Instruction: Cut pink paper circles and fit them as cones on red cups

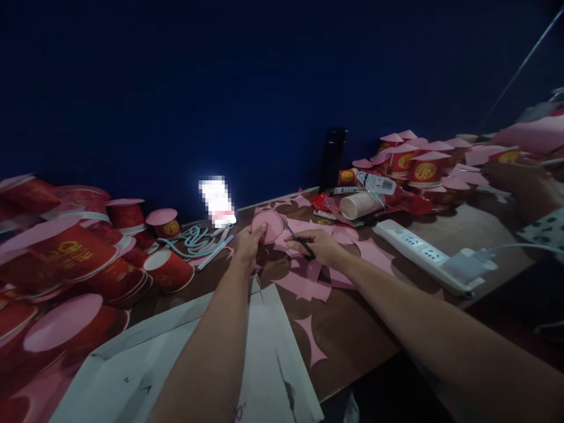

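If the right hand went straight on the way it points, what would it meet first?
Probably the pink disc in the left hand, just ahead of the right hand and its scissors; depth is hard to judge.

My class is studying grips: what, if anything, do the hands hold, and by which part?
The left hand pinches a round pink piece at its near edge, thumb on top. The right hand holds scissors by the dark handle.

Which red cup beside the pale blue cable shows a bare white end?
The red cup nearest the left hand, in front of the cable. Its white end is uncovered; the cup behind wears a pink disc.
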`<act>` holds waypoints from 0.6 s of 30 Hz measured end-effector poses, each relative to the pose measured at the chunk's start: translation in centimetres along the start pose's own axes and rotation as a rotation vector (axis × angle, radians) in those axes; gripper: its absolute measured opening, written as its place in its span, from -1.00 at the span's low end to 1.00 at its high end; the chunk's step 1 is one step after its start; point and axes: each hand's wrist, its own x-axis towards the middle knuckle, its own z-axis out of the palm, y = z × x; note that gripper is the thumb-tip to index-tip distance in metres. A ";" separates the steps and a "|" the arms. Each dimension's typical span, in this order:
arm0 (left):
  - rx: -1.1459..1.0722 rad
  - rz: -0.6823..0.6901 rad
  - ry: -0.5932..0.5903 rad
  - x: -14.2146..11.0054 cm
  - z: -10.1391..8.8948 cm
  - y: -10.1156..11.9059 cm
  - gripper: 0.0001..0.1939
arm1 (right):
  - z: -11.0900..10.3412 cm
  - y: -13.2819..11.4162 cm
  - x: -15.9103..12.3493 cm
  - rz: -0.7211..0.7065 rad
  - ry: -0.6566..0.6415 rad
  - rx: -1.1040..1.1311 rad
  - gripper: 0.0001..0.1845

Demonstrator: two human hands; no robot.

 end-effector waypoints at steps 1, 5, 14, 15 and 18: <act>-0.004 -0.011 -0.003 0.0 0.0 0.0 -0.50 | 0.0 0.1 0.0 -0.008 0.000 -0.003 -0.51; -0.008 -0.034 -0.007 -0.1 0.0 0.3 -0.50 | 0.0 0.1 0.1 -0.010 0.005 -0.020 -0.55; -0.107 -0.045 -0.001 -0.4 0.3 0.7 -0.56 | 0.0 -0.2 -0.1 -0.012 0.003 -0.024 -0.56; -0.127 -0.051 -0.013 -0.5 0.3 0.8 -0.57 | 0.0 -0.2 -0.1 -0.010 0.002 -0.023 -0.56; -0.183 -0.078 -0.048 -0.8 0.5 1.2 -0.63 | 0.0 -0.1 0.0 -0.012 0.007 -0.030 -0.55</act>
